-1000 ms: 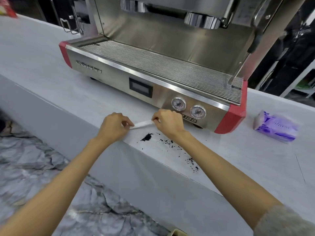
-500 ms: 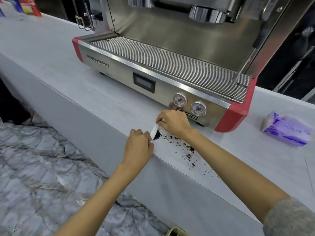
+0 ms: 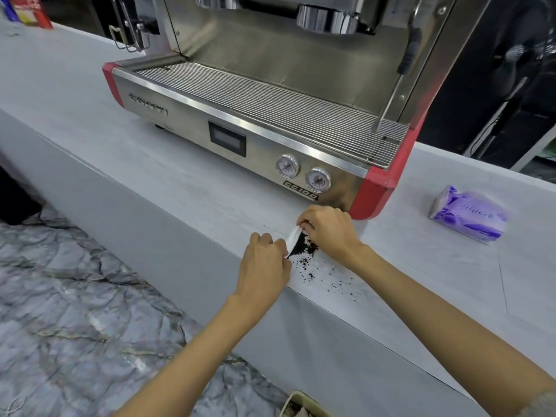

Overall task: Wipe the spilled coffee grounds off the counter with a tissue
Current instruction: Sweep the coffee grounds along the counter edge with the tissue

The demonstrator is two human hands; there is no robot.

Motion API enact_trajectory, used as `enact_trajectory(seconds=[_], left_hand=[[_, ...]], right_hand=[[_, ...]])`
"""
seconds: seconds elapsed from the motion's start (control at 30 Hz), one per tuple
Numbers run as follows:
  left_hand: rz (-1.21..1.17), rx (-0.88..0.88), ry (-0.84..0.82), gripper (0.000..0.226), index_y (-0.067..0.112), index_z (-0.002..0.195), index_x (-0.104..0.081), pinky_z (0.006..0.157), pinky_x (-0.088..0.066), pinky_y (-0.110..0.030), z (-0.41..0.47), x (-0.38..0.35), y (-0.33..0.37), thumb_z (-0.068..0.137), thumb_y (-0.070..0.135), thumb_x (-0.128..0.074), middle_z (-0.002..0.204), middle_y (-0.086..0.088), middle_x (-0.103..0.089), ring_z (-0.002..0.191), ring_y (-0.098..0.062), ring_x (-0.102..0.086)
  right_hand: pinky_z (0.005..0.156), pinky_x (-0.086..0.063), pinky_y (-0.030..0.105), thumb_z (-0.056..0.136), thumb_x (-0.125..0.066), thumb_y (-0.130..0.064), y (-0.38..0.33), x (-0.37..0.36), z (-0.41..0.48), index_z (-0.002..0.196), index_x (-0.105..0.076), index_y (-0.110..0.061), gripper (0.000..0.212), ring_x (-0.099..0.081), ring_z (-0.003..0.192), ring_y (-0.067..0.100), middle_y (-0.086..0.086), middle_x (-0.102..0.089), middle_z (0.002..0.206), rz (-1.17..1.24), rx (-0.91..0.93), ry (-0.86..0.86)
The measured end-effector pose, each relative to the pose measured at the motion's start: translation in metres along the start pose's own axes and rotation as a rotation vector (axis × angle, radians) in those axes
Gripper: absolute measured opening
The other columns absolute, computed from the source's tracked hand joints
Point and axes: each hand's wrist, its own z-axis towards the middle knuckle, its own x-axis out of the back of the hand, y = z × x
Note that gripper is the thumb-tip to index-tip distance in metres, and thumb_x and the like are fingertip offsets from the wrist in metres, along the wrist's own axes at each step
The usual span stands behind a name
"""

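A folded white tissue (image 3: 292, 237) stands on edge on the grey counter (image 3: 150, 164), pinched at one end by my left hand (image 3: 264, 260) and at the other by my right hand (image 3: 328, 233). Dark coffee grounds (image 3: 305, 249) are heaped against the tissue's right side, between the two hands. More grounds trail in loose specks to the right along the counter's front edge, toward my right forearm.
A steel and red espresso machine (image 3: 270, 121) stands just behind my hands. A purple tissue pack (image 3: 469, 213) lies on the counter to the right. A bin's rim (image 3: 304, 406) shows below the counter edge. Marbled floor lies to the left.
The tissue, held stretched left of the grounds a second ago, has swept right into them and turned more upright. Both hands came closer together, gathering a heap against the tissue.
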Motion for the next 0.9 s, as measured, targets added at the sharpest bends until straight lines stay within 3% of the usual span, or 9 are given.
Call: enact_trajectory(seconds=[0.13, 0.23, 0.33, 0.5, 0.63, 0.7, 0.77, 0.9], left_hand=[[-0.121, 0.004, -0.067, 0.023, 0.01, 0.097, -0.068, 0.075, -0.038, -0.025, 0.003, 0.0, 0.002, 0.084, 0.008, -0.049, 0.096, -0.013, -0.063, 0.099, -0.026, -0.048], [-0.229, 0.057, -0.014, 0.021, 0.015, 0.092, -0.072, 0.071, -0.034, -0.02, 0.013, 0.014, -0.011, 0.083, 0.007, -0.054, 0.086, -0.009, -0.061, 0.092, -0.021, -0.05], [-0.232, 0.061, 0.058, 0.02, 0.018, 0.088, -0.073, 0.075, -0.033, -0.023, 0.028, 0.029, -0.031, 0.082, 0.007, -0.058, 0.078, -0.002, -0.055, 0.083, -0.017, -0.046], [-0.141, 0.074, 0.078, 0.021, 0.017, 0.089, -0.073, 0.076, -0.037, -0.025, 0.059, 0.043, -0.065, 0.081, 0.005, -0.059, 0.085, -0.014, -0.064, 0.086, -0.026, -0.054], [-0.097, 0.075, 0.001, 0.025, 0.016, 0.094, -0.074, 0.074, -0.036, -0.024, 0.078, 0.037, -0.075, 0.084, 0.005, -0.055, 0.085, -0.015, -0.059, 0.093, -0.028, -0.052], [-0.087, 0.068, -0.023, 0.027, 0.016, 0.095, -0.074, 0.075, -0.038, -0.024, 0.081, 0.032, -0.074, 0.084, 0.004, -0.053, 0.085, -0.016, -0.057, 0.091, -0.028, -0.05], [-0.089, 0.054, -0.031, 0.027, 0.016, 0.096, -0.073, 0.075, -0.041, -0.027, 0.079, 0.028, -0.071, 0.084, 0.003, -0.053, 0.086, -0.017, -0.058, 0.088, -0.027, -0.049], [-0.075, 0.006, -0.095, 0.03, 0.016, 0.1, -0.072, 0.067, -0.03, -0.021, 0.061, 0.018, -0.057, 0.084, 0.002, -0.051, 0.091, -0.019, -0.059, 0.093, -0.031, -0.05]], right_hand=[[0.066, -0.046, 0.03, 0.091, -0.051, -0.015, 0.013, 0.008, -0.019, 0.098, -0.072, -0.017, 0.022, -0.067, 0.091, 0.023, -0.004, -0.071, 0.107, 0.043, -0.061, 0.016], [0.065, -0.045, 0.029, 0.091, -0.054, -0.016, 0.013, 0.013, -0.029, 0.097, -0.072, -0.016, 0.019, -0.066, 0.088, 0.021, -0.004, -0.071, 0.104, 0.126, -0.109, 0.094], [0.069, -0.049, 0.034, 0.091, -0.054, -0.016, -0.001, 0.014, -0.025, 0.097, -0.071, -0.015, 0.018, -0.066, 0.087, 0.024, -0.002, -0.07, 0.103, 0.17, -0.113, 0.122], [0.071, -0.047, 0.036, 0.093, -0.049, -0.015, -0.029, 0.005, 0.013, 0.105, -0.066, -0.016, 0.021, -0.064, 0.093, 0.033, 0.0, -0.065, 0.115, 0.073, -0.074, 0.079], [0.046, -0.024, 0.026, 0.089, -0.044, 0.0, -0.036, -0.003, 0.033, 0.111, -0.057, -0.012, 0.028, -0.064, 0.082, 0.035, 0.006, -0.062, 0.113, -0.159, 0.012, -0.001], [0.044, -0.016, 0.023, 0.086, -0.043, 0.003, -0.034, -0.005, 0.034, 0.106, -0.057, -0.009, 0.027, -0.063, 0.078, 0.034, 0.008, -0.062, 0.109, -0.202, 0.036, -0.028], [0.045, -0.016, 0.024, 0.087, -0.043, 0.002, -0.03, -0.006, 0.031, 0.102, -0.059, -0.01, 0.025, -0.063, 0.078, 0.035, 0.008, -0.062, 0.108, -0.192, 0.016, -0.031], [0.05, -0.028, 0.027, 0.09, -0.045, -0.005, -0.015, -0.004, 0.007, 0.098, -0.064, -0.013, 0.022, -0.063, 0.078, 0.035, 0.003, -0.065, 0.104, -0.129, -0.055, 0.03]])
